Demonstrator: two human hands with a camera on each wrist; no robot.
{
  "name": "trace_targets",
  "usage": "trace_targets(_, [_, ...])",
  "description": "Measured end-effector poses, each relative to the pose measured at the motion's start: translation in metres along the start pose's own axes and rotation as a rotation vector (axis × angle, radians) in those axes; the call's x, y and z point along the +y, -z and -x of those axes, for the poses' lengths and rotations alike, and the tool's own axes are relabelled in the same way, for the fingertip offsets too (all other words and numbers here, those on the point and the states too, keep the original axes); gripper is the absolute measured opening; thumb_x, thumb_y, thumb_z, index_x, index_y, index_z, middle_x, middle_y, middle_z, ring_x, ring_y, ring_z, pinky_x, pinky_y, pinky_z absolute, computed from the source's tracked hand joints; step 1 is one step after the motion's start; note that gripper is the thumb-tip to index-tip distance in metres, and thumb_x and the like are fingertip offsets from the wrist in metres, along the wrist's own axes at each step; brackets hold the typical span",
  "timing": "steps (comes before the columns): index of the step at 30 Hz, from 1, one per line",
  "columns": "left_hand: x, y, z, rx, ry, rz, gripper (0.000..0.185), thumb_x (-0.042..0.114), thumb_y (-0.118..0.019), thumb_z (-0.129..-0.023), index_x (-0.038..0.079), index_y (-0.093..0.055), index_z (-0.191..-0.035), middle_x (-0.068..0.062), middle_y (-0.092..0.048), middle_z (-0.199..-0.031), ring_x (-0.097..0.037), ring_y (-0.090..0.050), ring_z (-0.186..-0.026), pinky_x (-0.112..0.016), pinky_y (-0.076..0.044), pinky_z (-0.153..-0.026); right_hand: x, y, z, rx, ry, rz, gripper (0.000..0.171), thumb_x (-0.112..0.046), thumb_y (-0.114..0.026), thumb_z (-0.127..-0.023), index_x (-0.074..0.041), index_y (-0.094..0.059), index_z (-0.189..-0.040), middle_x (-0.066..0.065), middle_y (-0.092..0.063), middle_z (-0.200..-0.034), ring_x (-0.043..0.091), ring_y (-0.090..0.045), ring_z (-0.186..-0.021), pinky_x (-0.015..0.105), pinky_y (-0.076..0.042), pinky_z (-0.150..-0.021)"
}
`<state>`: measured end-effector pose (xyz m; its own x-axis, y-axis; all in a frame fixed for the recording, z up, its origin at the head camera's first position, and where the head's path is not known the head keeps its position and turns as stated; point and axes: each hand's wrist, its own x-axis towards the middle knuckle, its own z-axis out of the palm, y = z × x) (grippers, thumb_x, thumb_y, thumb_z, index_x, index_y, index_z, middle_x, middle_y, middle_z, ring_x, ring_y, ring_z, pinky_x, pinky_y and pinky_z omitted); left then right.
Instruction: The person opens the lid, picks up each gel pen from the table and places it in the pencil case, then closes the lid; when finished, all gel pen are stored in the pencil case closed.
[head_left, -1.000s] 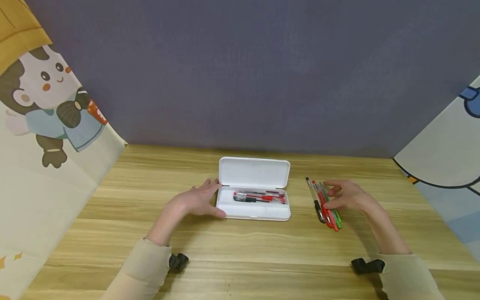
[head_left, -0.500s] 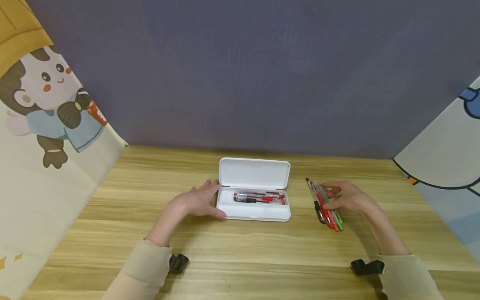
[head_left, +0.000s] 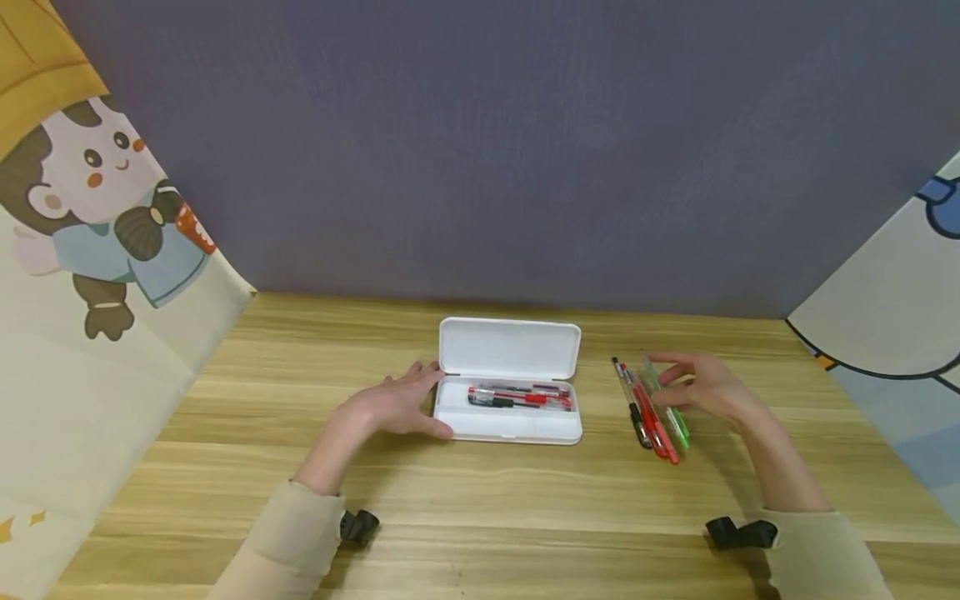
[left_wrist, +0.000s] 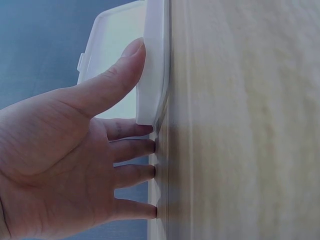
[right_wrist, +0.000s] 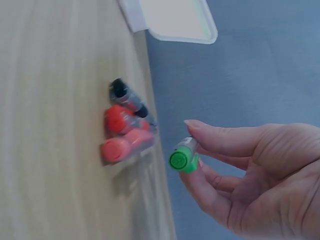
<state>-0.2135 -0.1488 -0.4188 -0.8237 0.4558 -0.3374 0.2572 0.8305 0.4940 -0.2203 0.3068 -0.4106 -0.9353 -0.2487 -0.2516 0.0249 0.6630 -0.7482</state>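
An open white pencil case stands on the table with its lid raised at the back. Several black and red pens lie in its rear section. My left hand rests at the case's left end, fingers straight, with the thumb against the case and the fingertips down by the tabletop. To the right, my right hand pinches a green gel pen between thumb and fingers, its green capped end raised off the table in the right wrist view. Beside it lie a black pen, a red pen and a pinkish-red pen.
The wooden table backs onto a dark grey-blue panel. Cartoon-printed panels flank it on both sides. A black camera mount sits on each sleeve cuff.
My right hand has drawn the green pen up and to the right, apart from the other pens, which stay on the table. The left hand holds its place at the case.
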Motion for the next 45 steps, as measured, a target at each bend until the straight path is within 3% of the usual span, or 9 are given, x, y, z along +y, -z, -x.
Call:
trace_targets(8, [0.001,0.000,-0.002,0.000,-0.001,0.004,0.101,0.045,-0.079,-0.088,0.006,-0.024,-0.163,-0.019,-0.014,-0.173,-0.042,-0.009,-0.161,-0.071,-0.011,-0.127,-0.019,0.003,-0.002,0.104,0.098,-0.042,0.072,-0.009,-0.069,-0.097,-0.007,-0.034,-0.160,0.027,-0.057,-0.124,0.008,-0.066,-0.093,0.028,-0.063,-0.077])
trace_targets(14, [0.000,0.000,-0.002,0.001,0.005,0.010,0.102,0.047,-0.079,-0.088,0.007,-0.023,-0.163,-0.018,-0.012,-0.174,-0.041,-0.007,-0.162,-0.070,-0.010,-0.128,-0.042,-0.002,-0.006,0.229,0.232,0.014,0.066,-0.007,-0.069,-0.097,-0.011,-0.042,-0.158,0.026,-0.062,-0.124,-0.002,-0.063,-0.094,0.027,-0.063,-0.077])
trace_targets(24, [0.001,0.000,-0.002,0.000,0.012,0.010,0.102,0.046,-0.079,-0.088,0.007,-0.023,-0.164,-0.018,-0.011,-0.174,-0.040,-0.006,-0.162,-0.069,-0.009,-0.128,-0.082,-0.022,-0.025,0.311,0.432,-0.041,0.061,-0.006,-0.072,-0.095,-0.015,-0.052,-0.152,0.010,-0.066,-0.109,0.001,-0.065,-0.094,0.014,-0.057,-0.078])
trace_targets(35, [0.001,-0.001,-0.003,0.004,0.010,0.005,0.102,0.046,-0.079,-0.088,0.006,-0.023,-0.164,-0.019,-0.011,-0.173,-0.041,-0.006,-0.162,-0.070,-0.008,-0.128,-0.106,-0.059,-0.055,0.192,0.546,-0.119,0.064,0.001,-0.074,-0.091,-0.015,-0.054,-0.150,0.019,-0.068,-0.113,0.009,-0.066,-0.098,0.017,-0.058,-0.082])
trace_targets(41, [0.004,-0.002,-0.003,-0.001,0.008,0.007,0.101,0.046,-0.079,-0.088,0.007,-0.024,-0.163,-0.019,-0.012,-0.173,-0.041,-0.006,-0.162,-0.070,-0.008,-0.128,-0.107,-0.082,-0.064,0.083,0.630,-0.027,0.059,0.002,-0.074,-0.090,-0.010,-0.058,-0.146,0.020,-0.072,-0.113,0.022,-0.067,-0.102,0.028,-0.062,-0.086])
trace_targets(45, [0.004,-0.004,-0.005,0.000,0.003,0.006,0.101,0.046,-0.080,-0.087,0.007,-0.025,-0.163,-0.020,-0.014,-0.173,-0.042,-0.008,-0.161,-0.071,-0.009,-0.127,-0.102,-0.094,-0.069,0.042,0.668,0.057,0.057,0.004,-0.073,-0.090,-0.011,-0.062,-0.144,0.014,-0.073,-0.113,0.023,-0.067,-0.102,0.032,-0.063,-0.086])
